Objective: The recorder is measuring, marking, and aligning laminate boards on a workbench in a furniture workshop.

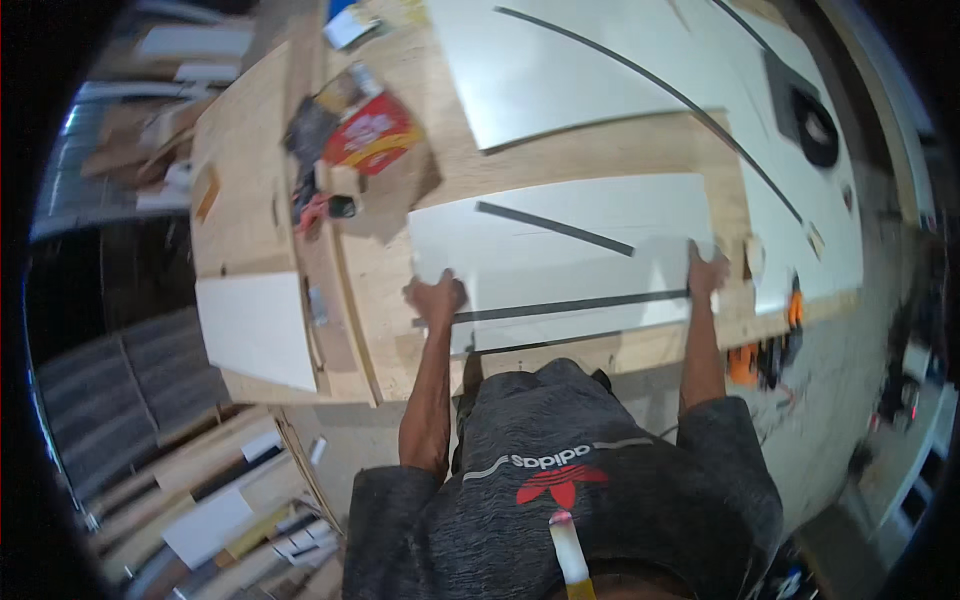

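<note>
A white rectangular panel (570, 265) lies on the plywood table in front of me. My left hand (436, 297) grips its left edge, fingers curled round. At the opposite edge, my right hand (707, 270) grips the panel with its thumb on top. Along the near side a long dark strip (570, 305) runs across the panel, its left part passing by my left hand and its right end reaching my right hand. A shorter dark strip (555, 228) lies slantwise on the panel's far half.
Larger white sheets (560, 80) cover the far table, crossed by a long dark strip (650, 75). A black roll (815, 128) lies far right. Left are a red-and-yellow bag (370, 135), a wooden batten (345, 290) and a small white panel (257, 328). Orange-handled tools (743, 365) hang at the near edge.
</note>
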{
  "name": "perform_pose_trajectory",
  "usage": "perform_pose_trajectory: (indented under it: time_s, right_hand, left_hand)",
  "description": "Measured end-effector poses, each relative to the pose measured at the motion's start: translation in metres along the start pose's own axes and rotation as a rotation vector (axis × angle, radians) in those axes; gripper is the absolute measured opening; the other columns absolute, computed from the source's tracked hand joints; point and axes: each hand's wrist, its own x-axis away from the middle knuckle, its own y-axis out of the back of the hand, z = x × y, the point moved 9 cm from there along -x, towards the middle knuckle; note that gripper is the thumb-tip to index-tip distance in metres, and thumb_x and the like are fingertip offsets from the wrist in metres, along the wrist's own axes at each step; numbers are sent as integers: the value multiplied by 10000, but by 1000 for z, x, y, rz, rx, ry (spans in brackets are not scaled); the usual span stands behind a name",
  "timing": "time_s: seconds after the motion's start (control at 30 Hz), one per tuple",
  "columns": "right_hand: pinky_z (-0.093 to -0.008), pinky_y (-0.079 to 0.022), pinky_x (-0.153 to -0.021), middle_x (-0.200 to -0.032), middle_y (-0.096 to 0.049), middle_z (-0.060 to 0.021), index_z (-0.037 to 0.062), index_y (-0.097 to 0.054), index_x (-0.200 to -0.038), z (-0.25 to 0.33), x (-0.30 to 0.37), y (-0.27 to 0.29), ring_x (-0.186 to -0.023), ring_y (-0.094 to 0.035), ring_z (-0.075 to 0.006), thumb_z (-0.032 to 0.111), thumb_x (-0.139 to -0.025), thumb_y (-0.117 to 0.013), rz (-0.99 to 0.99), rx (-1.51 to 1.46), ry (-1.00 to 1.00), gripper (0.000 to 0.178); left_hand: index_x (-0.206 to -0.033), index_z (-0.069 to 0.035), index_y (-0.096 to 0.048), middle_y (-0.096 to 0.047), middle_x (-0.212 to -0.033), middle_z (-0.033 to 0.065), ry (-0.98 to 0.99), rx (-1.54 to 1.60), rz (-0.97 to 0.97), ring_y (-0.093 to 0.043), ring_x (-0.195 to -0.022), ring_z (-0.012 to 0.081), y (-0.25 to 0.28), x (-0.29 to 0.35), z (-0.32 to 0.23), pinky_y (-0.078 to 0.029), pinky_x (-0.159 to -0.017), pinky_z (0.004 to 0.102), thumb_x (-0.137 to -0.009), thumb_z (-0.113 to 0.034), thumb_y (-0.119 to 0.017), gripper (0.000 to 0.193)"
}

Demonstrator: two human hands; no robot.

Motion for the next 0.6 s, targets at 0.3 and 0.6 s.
perform_pose_trajectory:
  time_s: [0.3,0.6]
  right_hand:
    - [-405,-463,-961,-1178,-611,-265,-102,-548,-1247,7,-87,8,-1089,-593,-337,627,-687,-730,122,-4,14,937]
    - [-607,-358,-1005,-1445,-419,-184,174,-318,-1492,183,64,25,-1343,-362,-373,482,-791,-706,-64,90,439,859]
  left_hand:
    - [-1268,51,-461,-411,-1331,205,176,22,122,-378,-1281,364,-41,3,-31,-323,-1058,508,-700,-421,-723,784]
    - [-1339,36,-422,-406,-1324,198,70,287,-40,-358,-1261,374,-12,34,8,-280,-1088,493,-699,-358,-742,816]
